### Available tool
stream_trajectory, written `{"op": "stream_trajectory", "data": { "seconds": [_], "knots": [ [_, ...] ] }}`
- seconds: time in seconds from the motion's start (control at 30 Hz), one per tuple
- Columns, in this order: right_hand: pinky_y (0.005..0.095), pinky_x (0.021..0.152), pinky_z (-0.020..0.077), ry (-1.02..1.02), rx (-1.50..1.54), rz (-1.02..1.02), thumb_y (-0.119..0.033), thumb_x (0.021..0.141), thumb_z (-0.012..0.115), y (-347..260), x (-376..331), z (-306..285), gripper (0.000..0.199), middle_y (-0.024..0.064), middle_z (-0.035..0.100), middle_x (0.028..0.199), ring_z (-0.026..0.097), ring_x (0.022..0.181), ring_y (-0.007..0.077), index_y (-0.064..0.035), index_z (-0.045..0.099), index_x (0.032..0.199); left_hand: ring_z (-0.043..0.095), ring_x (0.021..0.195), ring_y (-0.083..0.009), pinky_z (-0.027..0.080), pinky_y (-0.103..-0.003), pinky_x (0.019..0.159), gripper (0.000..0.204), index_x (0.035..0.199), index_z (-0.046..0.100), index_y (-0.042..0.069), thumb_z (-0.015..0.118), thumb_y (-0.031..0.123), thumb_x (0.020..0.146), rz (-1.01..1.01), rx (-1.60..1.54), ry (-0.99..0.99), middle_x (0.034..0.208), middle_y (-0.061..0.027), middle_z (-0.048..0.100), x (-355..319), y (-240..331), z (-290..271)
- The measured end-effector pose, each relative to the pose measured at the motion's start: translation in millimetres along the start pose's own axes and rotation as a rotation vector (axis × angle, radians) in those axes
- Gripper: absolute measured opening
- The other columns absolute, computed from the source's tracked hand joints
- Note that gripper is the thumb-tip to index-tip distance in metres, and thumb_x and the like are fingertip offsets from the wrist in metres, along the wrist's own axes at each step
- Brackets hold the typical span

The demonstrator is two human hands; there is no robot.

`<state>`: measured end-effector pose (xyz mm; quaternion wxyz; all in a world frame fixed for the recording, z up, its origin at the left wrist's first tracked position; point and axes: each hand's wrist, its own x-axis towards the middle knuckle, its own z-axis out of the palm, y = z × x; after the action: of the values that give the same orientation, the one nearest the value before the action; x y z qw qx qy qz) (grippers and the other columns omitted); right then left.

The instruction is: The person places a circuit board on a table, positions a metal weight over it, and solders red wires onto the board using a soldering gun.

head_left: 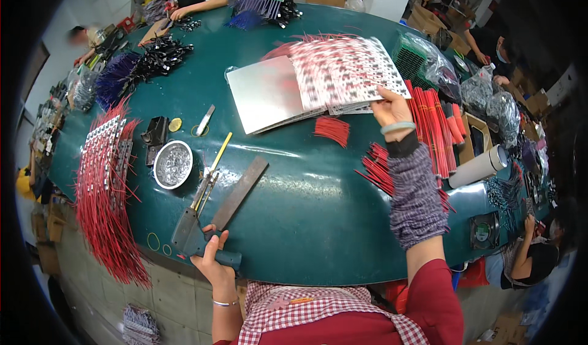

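Observation:
My left hand [214,262] is closed round the handle of a soldering gun [191,232], whose metal tip and yellow tube [222,152] point away from me. My right hand [392,111] pinches the near right corner of a white circuit board panel [349,69] with dark spots, blurred by motion. Red wires trail from its far edge. Under the panel and to its left lies a silver metal plate [260,94], with more boards partly hidden below. A flat grey metal bar [242,192] rests just beyond my left hand.
A white bowl [173,164] of metallic scraps, a black holder [157,140] and a knife [206,120] are at left. Wired panels [101,173] overhang the left edge. Red wire bundles [432,127] and a white bottle [478,167] lie right. Co-workers sit around the table.

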<state>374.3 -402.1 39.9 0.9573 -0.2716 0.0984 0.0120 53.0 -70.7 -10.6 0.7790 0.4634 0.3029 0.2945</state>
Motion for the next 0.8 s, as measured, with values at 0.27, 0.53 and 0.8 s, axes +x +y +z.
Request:
{"op": "stream_trajectory", "data": {
  "seconds": [0.27, 0.53, 0.8],
  "knots": [
    [0.0435, 0.085, 0.0578, 0.233, 0.552, -0.321, -0.001, 0.098, 0.041, 69.2, 98.1, -14.3, 0.023, 0.0181, 0.058, 0.115, 0.062, 0.098, 0.0311, 0.0057, 0.047, 0.119, 0.059, 0.101, -0.0233, 0.059, -0.038, 0.078, 0.048, 0.125, 0.048, -0.002, 0.06, -0.002, 0.079, 0.017, 0.017, 0.021, 0.107, -0.0142, 0.059, -0.3, 6.4, 7.0],
    [0.0409, 0.098, 0.046, -0.404, -1.374, -0.574, -0.013, 0.08, 0.072, 173.6, 16.5, 21.2, 0.041, 0.0147, 0.063, 0.118, 0.059, 0.113, 0.0322, -0.0023, 0.06, 0.117, 0.059, 0.101, -0.0229, 0.059, -0.038, 0.077, 0.048, 0.125, 0.049, -0.002, 0.061, -0.003, 0.078, -0.014, 0.009, 0.063, 0.107, -0.0137, 0.06, 8.2, 4.5, 0.8],
    [0.0388, 0.083, 0.048, -0.96, -2.029, -0.876, -0.03, 0.07, 0.078, 164.9, 19.3, 23.6, 0.05, 0.0075, 0.058, 0.104, 0.057, 0.098, 0.0259, -0.0095, 0.062, 0.113, 0.06, 0.097, -0.0226, 0.059, -0.04, 0.075, 0.049, 0.124, 0.05, -0.001, 0.064, -0.003, 0.076, 0.003, 0.004, 0.063, 0.105, -0.014, 0.061, 5.3, 8.2, 0.2]
  ]
}}
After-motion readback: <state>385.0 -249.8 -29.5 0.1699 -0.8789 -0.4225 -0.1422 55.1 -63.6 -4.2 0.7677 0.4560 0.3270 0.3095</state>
